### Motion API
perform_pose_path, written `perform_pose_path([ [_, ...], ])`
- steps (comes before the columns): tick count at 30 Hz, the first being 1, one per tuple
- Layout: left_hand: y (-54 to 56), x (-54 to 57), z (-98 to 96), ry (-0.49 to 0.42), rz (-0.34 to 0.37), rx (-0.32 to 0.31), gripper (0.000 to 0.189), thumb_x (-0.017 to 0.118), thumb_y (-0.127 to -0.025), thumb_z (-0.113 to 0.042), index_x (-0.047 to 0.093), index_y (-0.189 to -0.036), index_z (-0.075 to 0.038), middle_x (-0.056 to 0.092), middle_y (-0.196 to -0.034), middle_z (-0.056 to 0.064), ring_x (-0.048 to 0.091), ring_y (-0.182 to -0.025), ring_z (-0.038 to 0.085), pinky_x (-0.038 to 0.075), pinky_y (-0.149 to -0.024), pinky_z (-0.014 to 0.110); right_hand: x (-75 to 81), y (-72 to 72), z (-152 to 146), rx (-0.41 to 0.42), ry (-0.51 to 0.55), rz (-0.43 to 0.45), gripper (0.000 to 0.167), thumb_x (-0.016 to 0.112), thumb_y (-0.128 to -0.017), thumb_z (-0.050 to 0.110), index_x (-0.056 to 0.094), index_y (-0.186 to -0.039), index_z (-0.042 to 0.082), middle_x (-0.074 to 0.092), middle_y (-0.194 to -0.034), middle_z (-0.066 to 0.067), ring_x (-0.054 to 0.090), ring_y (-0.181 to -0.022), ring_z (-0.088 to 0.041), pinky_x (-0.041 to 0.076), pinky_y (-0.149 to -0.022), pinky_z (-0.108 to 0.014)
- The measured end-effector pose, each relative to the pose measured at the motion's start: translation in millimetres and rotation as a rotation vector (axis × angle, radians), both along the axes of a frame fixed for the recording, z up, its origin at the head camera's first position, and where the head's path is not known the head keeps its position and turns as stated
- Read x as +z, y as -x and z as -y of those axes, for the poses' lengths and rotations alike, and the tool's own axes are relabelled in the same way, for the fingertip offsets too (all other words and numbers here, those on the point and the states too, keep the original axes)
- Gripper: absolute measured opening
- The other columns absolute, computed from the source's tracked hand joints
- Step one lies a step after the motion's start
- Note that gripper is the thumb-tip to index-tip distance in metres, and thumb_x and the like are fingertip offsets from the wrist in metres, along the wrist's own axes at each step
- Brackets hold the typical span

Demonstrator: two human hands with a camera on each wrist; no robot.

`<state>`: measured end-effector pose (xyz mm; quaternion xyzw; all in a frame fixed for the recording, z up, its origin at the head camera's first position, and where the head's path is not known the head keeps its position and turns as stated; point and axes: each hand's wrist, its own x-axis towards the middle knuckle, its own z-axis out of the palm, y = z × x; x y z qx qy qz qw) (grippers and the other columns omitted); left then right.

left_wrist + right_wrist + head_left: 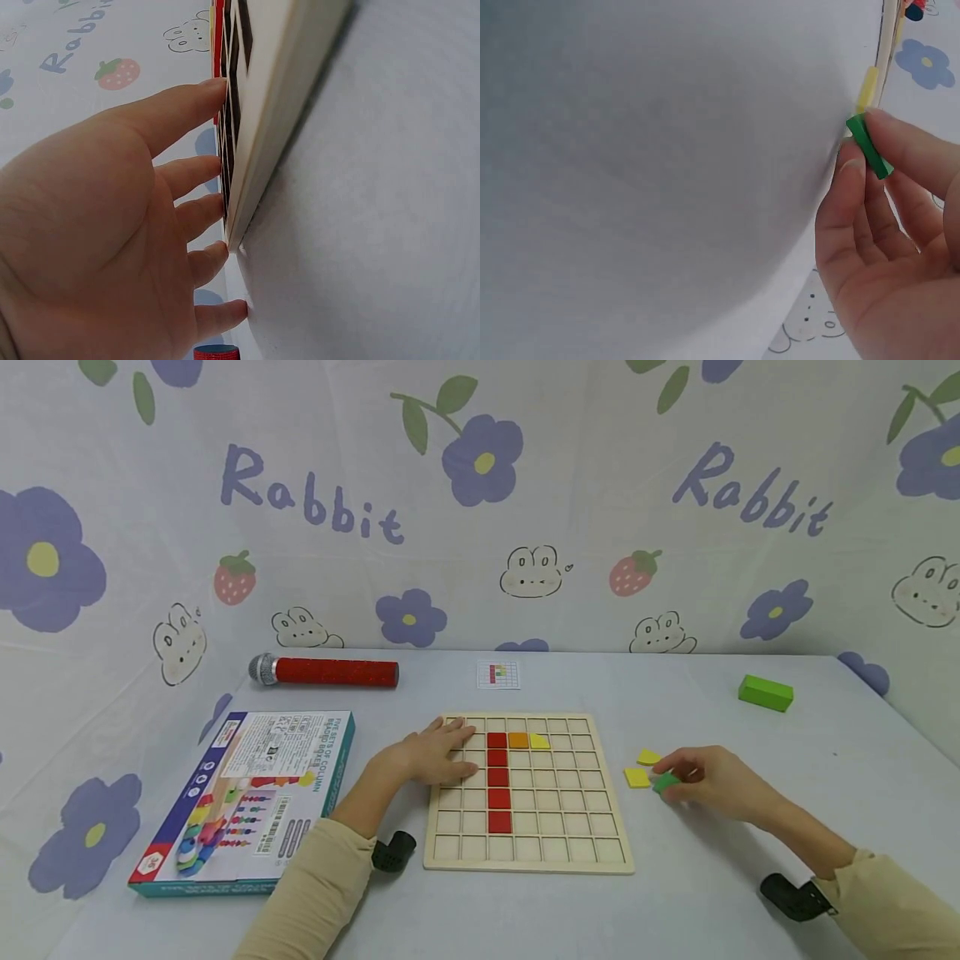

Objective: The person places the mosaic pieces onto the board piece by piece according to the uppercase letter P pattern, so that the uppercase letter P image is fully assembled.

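Observation:
A wooden grid board (558, 822) lies flat in the middle of the table. Red tiles (498, 777) form a column on it, with an orange tile (518, 741) and a yellow tile (539, 742) beside the top one. My left hand (435, 753) rests on the board's upper left part, fingers spread; the left wrist view shows the fingertips along the board's edge (262, 150). To the right of the board, my right hand (708, 783) pinches a green tile (870, 146) between thumb and fingers. Two loose yellow pieces (637, 777) lie right beside it.
At the left lies a boxed set (300, 752) with printed sides. Behind it is a red microphone (337, 672). A small card (498, 675) with a coloured grid pattern lies behind the board. A green block (766, 692) sits at the back right, before a patterned cloth backdrop (585, 460).

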<state>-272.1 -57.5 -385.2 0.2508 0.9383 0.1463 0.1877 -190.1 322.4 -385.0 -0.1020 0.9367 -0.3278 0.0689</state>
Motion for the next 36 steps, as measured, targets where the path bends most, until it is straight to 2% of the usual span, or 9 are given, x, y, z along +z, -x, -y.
perform_pose_path([
  [4,-0.4,0.3,0.5,-0.002,-0.002,-0.001,0.066,0.054,-0.096,-0.039,0.028,-0.151,-0.012,0.018,-0.157,0.009,0.007,-0.143,0.033,0.013,-0.109,0.059,2.5,2.0,3,-0.044,0.025,0.013,0.028,0.073,-0.083,0.009,0.067,-0.108,0.000,0.063,-0.089,-0.004,0.055,-0.076,-0.020,0.048,-0.059,-0.026],
  [14,-1.0,-0.4,0.9,-0.010,0.002,0.000,0.066,0.054,-0.097,-0.038,0.028,-0.151,-0.011,0.018,-0.157,0.010,0.007,-0.143,0.033,0.013,-0.109,0.059,6.9,8.3,20,-0.092,0.217,0.184,0.039,0.072,-0.085,0.016,0.063,-0.116,-0.005,0.067,-0.095,-0.007,0.063,-0.080,-0.018,0.054,-0.071,-0.030],
  [21,-1.5,-0.5,0.2,-0.003,0.012,0.005,0.067,0.054,-0.096,-0.039,0.027,-0.152,-0.012,0.017,-0.157,0.009,0.006,-0.143,0.032,0.012,-0.109,0.059,9.7,13.5,36,-0.123,0.287,0.262,0.044,0.073,-0.085,0.022,0.061,-0.119,-0.004,0.067,-0.095,-0.004,0.062,-0.082,-0.016,0.053,-0.073,-0.031],
  [27,-1.8,0.4,-0.6,0.016,0.007,0.011,0.068,0.053,-0.096,-0.041,0.026,-0.152,-0.014,0.016,-0.157,0.008,0.005,-0.144,0.031,0.011,-0.109,0.058,8.7,20.3,48,-0.124,0.348,0.289,0.045,0.072,-0.086,0.021,0.059,-0.121,-0.005,0.068,-0.095,-0.005,0.063,-0.083,-0.015,0.053,-0.073,-0.029],
  [36,-0.4,0.1,-1.1,0.013,0.000,0.013,0.067,0.053,-0.096,-0.040,0.027,-0.152,-0.013,0.017,-0.157,0.008,0.006,-0.143,0.032,0.012,-0.109,0.060,10.8,26.6,73,-0.108,0.483,0.371,0.041,0.067,-0.089,0.009,0.054,-0.123,-0.010,0.066,-0.099,-0.011,0.066,-0.087,-0.019,0.054,-0.077,-0.030],
])
